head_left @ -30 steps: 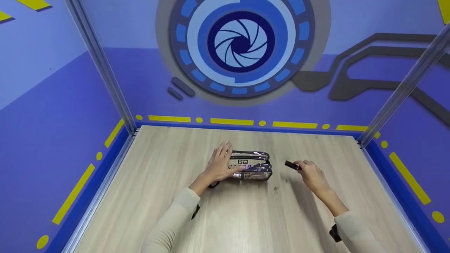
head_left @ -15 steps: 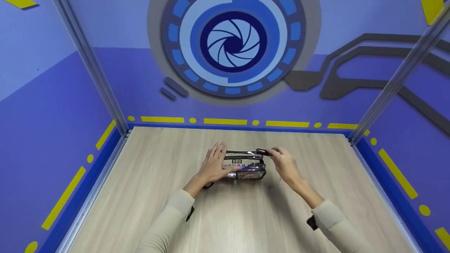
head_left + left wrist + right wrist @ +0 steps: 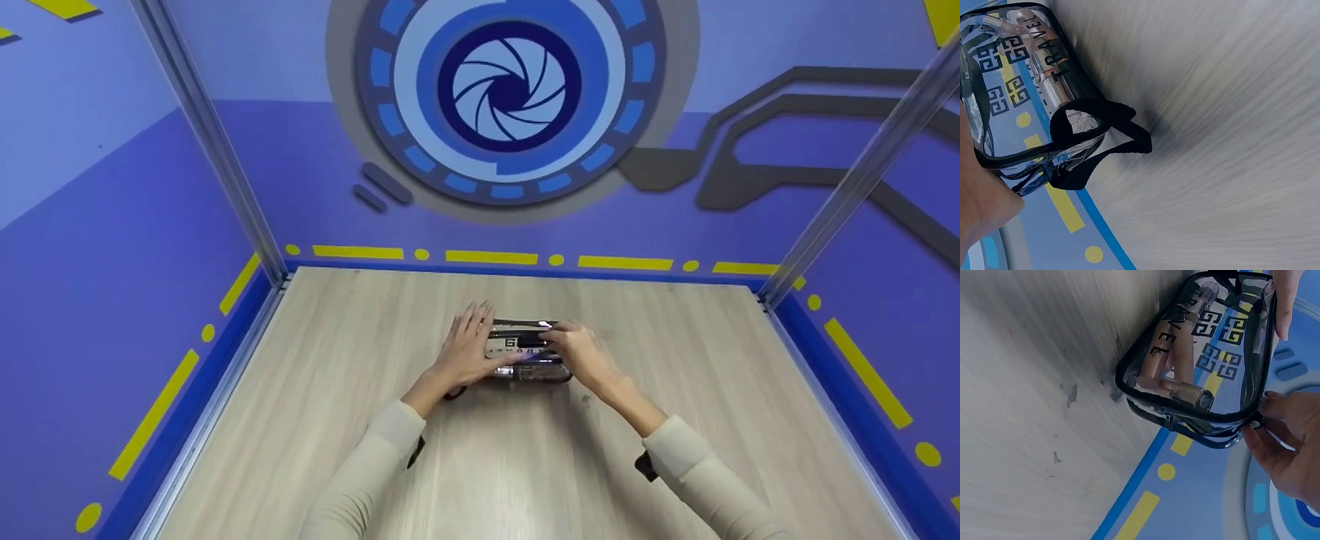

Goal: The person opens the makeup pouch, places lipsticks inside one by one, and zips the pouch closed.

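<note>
A clear cosmetic pouch [image 3: 517, 367] with black trim stands on the table. In the right wrist view, tan tubes [image 3: 1183, 354] show through its wall, and "TRAVEL" is printed on it. My left hand [image 3: 466, 352] rests over the pouch's left end, fingers straight and thumb along the top. At the right end, the fingertips of my right hand [image 3: 589, 356] pinch a small black tube [image 3: 532, 340] lying across the pouch top. Most of that tube is hidden in the right wrist view, where my right hand [image 3: 1292, 439] is at the pouch's upper corner.
A black strap loop [image 3: 1129, 132] sticks out from the pouch's left end. The wood-grain table [image 3: 375, 300] has blue panels [image 3: 300, 172] behind it and along both sides. Metal posts [image 3: 217, 157] stand at the back corners.
My right hand has brought the black tube leftward from the table's right side to the pouch's top. My left hand has stayed on the pouch.
</note>
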